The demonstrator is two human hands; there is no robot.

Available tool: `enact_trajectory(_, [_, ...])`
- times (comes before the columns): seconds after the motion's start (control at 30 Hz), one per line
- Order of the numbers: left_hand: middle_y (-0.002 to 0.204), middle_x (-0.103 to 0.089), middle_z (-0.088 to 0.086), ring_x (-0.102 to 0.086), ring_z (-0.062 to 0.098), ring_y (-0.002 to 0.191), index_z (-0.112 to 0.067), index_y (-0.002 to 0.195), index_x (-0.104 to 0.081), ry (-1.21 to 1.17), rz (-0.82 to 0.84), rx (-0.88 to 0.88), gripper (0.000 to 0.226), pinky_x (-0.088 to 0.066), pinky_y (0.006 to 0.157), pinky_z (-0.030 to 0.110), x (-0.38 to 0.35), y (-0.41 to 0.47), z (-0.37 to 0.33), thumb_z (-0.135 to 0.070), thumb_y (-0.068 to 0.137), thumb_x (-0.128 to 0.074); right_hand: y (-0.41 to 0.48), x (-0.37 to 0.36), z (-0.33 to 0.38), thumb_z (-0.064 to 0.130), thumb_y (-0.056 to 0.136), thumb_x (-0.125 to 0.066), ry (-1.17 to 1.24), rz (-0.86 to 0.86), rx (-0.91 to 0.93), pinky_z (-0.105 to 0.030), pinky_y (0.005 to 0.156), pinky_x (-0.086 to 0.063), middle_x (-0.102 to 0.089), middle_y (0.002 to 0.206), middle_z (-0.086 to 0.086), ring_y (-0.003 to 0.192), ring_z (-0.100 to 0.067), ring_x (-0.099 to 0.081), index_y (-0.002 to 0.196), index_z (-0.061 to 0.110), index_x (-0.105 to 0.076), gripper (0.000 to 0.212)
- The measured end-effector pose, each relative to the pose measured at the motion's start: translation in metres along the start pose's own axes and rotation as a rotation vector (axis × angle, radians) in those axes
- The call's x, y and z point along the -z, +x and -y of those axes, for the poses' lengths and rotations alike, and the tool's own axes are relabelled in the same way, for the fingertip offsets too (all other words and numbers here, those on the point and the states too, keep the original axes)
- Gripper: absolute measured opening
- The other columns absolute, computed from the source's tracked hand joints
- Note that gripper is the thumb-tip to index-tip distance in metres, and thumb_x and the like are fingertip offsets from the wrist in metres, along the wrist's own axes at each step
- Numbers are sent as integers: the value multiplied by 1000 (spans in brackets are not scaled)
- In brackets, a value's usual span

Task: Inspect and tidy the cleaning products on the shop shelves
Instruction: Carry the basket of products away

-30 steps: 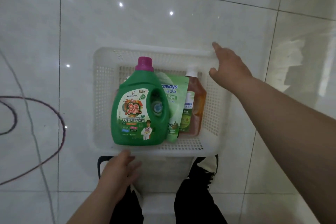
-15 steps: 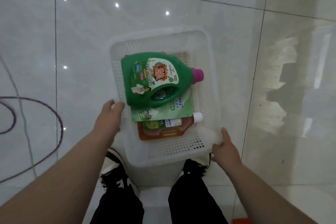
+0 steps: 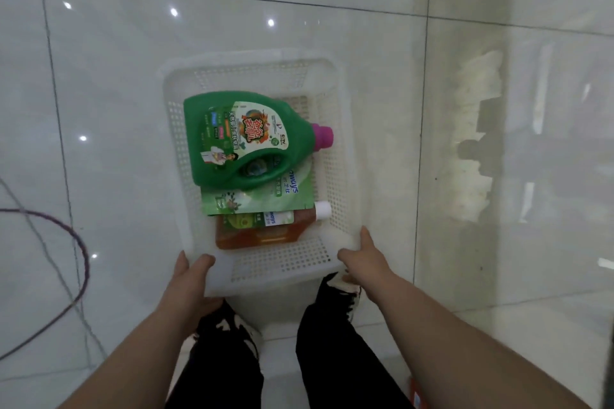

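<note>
Left hand [image 3: 191, 279] has slid nearer; both it and right hand [image 3: 363, 262] grip the basket [image 3: 252, 60], cable [image 3: 87, 259] lying left.

A white perforated plastic basket [image 3: 336, 156] holds a large green pink-capped detergent jug [image 3: 229, 143] lying over a green refill pouch [image 3: 265, 197], which overlaps an amber white-capped bottle [image 3: 259, 235]. A dark cable [image 3: 87, 266] lies on the glossy pale tiled floor [image 3: 133, 70].

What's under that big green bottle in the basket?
A green refill pouch pokes out beneath the green bottle, overlapping an amber bottle in the white basket. How far it runs underneath is hidden.
</note>
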State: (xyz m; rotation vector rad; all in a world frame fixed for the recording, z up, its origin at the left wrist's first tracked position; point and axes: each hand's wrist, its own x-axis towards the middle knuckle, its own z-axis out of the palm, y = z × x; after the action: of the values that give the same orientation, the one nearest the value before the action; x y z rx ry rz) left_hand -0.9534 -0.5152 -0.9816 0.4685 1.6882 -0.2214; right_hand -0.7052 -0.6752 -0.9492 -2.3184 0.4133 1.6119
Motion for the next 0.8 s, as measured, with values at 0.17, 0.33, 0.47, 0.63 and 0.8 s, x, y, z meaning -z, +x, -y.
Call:
enact_trajectory(0.17, [166, -16, -8, -44, 39, 133, -44, 159, -3, 122, 9, -1, 87, -53, 96, 55, -11, 0, -78, -39, 94, -61, 8, 10, 77, 16, 90, -58, -24, -50, -5, -45, 103, -53, -46, 147, -7, 120, -33, -58, 163, 23, -14, 85])
enact_trajectory(0.33, [166, -16, -4, -51, 40, 128, -44, 159, 9, 250, -1, -129, 92, -55, 97, 52, -30, 4, -178, -38, 97, -58, 33, 19, 162, 20, 93, -58, -99, -106, 107, -40, 105, -48, -49, 145, -14, 122, -32, -54, 155, 10, -33, 67])
enact_trajectory(0.47, [163, -22, -1, -53, 39, 124, -46, 159, 5, 287, -21, -191, 90, -55, 96, 52, -45, 6, -263, -32, 96, -58, 48, 31, 219, 20, 97, -55, -42, -97, 185, -28, 96, -36, -43, 153, -13, 129, -30, -48, 160, 15, -22, 71])
enact_trajectory(0.63, [165, -17, -4, -47, 37, 126, -43, 159, 4, 311, 21, -187, 89, -52, 100, 56, -74, 5, -353, -26, 98, -58, 58, 48, 290, 25, 91, -57, -2, -104, 196, -32, 91, -46, -55, 140, -7, 114, -29, -56, 157, 23, -25, 73])
enact_trajectory(0.8, [169, -2, -9, -30, 33, 146, -41, 160, 9, 384, 85, -167, 93, -54, 98, 51, -96, 14, -423, -25, 98, -59, 60, 72, 354, 27, 93, -58, -142, -143, 157, -33, 98, -46, -49, 149, -14, 129, -34, -53, 163, 18, -7, 87])
